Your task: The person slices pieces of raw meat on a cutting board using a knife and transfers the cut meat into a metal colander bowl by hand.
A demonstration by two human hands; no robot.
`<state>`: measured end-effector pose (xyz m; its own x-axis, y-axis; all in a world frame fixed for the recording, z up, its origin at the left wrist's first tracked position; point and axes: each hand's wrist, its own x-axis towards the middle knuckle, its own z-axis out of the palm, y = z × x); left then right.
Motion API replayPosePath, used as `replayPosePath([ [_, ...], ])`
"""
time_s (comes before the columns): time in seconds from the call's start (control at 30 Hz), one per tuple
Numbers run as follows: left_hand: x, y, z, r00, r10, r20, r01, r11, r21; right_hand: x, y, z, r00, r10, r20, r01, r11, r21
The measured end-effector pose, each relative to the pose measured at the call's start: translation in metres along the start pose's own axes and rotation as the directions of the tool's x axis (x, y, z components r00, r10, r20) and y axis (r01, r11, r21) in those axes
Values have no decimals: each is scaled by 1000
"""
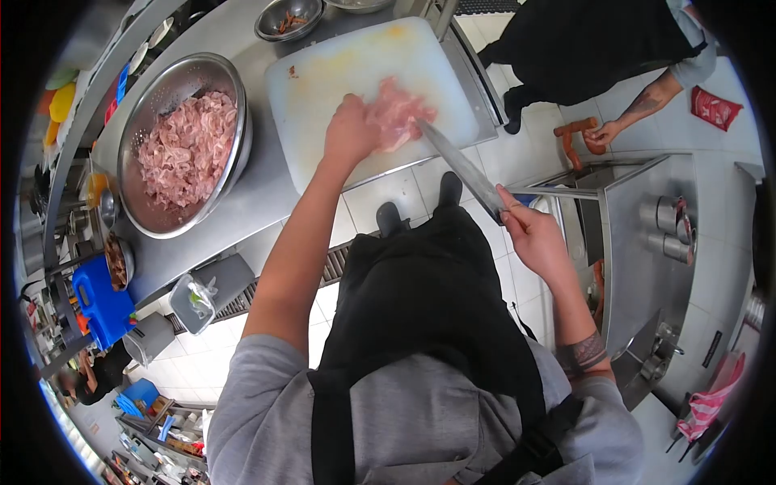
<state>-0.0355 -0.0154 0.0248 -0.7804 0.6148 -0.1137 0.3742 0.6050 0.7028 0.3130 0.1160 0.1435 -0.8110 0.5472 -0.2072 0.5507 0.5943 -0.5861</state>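
Note:
A piece of raw chicken [398, 111], pale pink and spread flat, lies on the white cutting board [307, 89]. My left hand [352, 132] grips its left edge, with the fingertips partly hidden. In my right hand [533, 230] is the handle of a long kitchen knife [461, 166]. The blade slants up and left, its tip touching or just over the right side of the chicken. Left of the board, a large steel colander [241, 121] holds a heap of cut raw chicken [187, 149].
Small steel bowls [288, 18] stand behind the board. A blue jug [103, 301] and a grey bin [202, 299] are at lower left. To the right, another person's hand [605, 133] is by an orange-brown object [575, 129], near a steel counter [655, 218].

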Motion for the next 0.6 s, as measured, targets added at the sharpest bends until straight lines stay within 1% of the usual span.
replayPosePath([
  [0.03, -1, -2, -2, 999, -21, -42, 20, 1000, -21, 2, 1, 4, 1000, 1, -5, -1, 1000, 5],
  [0.07, -4, -6, -3, 999, -16, -37, 15, 1000, -13, 5, -1, 12, 998, 60, -5, -59, 994, 94],
  [0.1, -13, -6, -8, 985, 165, -53, -160, 983, 89, 7, -6, 21, 992, 122, 4, -121, 975, 184],
  [0.13, -18, -7, -12, 938, 343, -54, -328, 925, 191, 12, -9, 32, 992, 128, 4, -126, 973, 193],
  [0.2, -21, -14, -14, 943, 332, -37, -318, 925, 207, 29, -17, 53, 980, 177, 95, -200, 908, 368],
  [0.23, -22, -18, -15, 948, 317, -25, -305, 927, 218, 37, -23, 62, 979, 178, 96, -201, 905, 376],
  [0.27, -22, -21, -15, 948, 318, -25, -305, 926, 224, 48, -29, 70, 964, 217, 155, -262, 873, 410],
  [0.3, -23, -24, -15, 952, 302, -55, -288, 941, 181, 60, -34, 78, 943, 252, 218, -325, 838, 439],
  [0.33, -26, -27, -16, 956, 282, -81, -270, 953, 136, 72, -37, 90, 941, 251, 225, -328, 835, 442],
  [0.37, -30, -28, -15, 958, 277, -78, -264, 954, 139, 85, -39, 101, 972, 181, 150, -228, 880, 417],
  [0.43, -36, -26, -10, 966, 220, -134, -223, 975, -8, 110, -51, 112, 992, 101, 81, -124, 917, 379],
  [0.5, -38, -29, -5, 974, 183, -134, -190, 981, -39, 129, -64, 117, 998, -57, -33, 63, 962, 266],
  [0.53, -38, -30, -2, 980, 150, -133, -161, 985, -70, 137, -66, 121, 998, -62, -26, 67, 963, 263],
  [0.57, -39, -32, 0, 980, 141, -140, -152, 986, -73, 144, -67, 126, 996, -87, -31, 91, 971, 221],
  [0.6, -40, -32, 2, 970, 172, -174, -190, 977, -97, 147, -69, 129, 993, -113, -34, 117, 977, 178],
])
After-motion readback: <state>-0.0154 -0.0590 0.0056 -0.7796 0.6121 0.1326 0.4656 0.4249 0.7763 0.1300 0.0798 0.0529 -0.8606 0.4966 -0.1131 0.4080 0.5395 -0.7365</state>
